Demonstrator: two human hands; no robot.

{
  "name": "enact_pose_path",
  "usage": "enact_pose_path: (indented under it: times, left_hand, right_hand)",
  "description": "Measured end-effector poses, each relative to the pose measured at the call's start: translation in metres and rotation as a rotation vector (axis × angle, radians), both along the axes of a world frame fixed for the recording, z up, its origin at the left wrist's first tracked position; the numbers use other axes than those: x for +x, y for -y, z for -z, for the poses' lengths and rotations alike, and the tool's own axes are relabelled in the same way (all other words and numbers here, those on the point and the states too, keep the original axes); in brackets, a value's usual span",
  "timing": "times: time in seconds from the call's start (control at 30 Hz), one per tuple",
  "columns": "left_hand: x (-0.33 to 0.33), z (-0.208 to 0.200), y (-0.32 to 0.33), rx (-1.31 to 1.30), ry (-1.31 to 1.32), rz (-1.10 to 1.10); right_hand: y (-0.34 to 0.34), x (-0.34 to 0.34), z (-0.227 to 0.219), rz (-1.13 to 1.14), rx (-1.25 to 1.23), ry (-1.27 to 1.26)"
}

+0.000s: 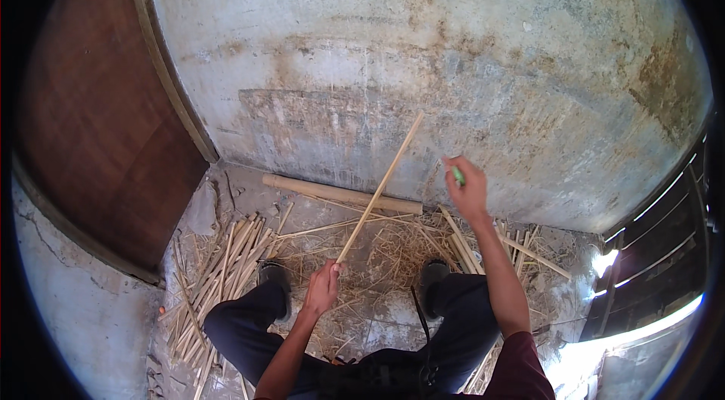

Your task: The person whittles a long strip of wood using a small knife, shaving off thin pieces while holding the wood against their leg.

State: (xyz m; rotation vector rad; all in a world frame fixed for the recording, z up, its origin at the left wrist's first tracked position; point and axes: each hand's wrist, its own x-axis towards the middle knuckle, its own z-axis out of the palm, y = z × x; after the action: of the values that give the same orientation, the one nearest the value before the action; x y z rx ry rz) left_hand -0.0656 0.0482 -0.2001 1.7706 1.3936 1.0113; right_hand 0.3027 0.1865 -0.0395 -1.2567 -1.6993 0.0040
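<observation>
My left hand [322, 288] is closed round the lower end of a long, thin bamboo strip [380, 189]. The strip slants up and away to the right, its far end in front of the wall. To the right of that far end, my right hand [470, 187] is raised and closed on a small green-handled tool [458, 175]. Its working end is too blurred to make out. The tool is apart from the strip.
Many cut bamboo strips [226, 272] lie heaped at the left, beside my knee. A thick bamboo pole [343, 193] rests along the foot of the stained wall [453, 45]. Shavings [377, 249] litter the floor between my shoes. A brown door [106, 106] stands at the left.
</observation>
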Motion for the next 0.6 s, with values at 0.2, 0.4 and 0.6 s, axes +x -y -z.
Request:
enact_pose_path:
  times: [0.2,0.4,0.6]
  left_hand:
    - [0.006,-0.015,-0.002,-0.088,0.088,0.014]
    - [0.01,-0.028,-0.004,-0.111,0.116,0.007]
    - [0.01,-0.024,-0.006,-0.054,0.136,-0.035]
  right_hand:
    - [0.029,-0.083,0.034,-0.268,0.134,0.211]
    - [0.058,-0.125,0.066,-0.51,0.118,0.436]
    - [0.065,-0.139,0.083,-0.549,0.089,0.466]
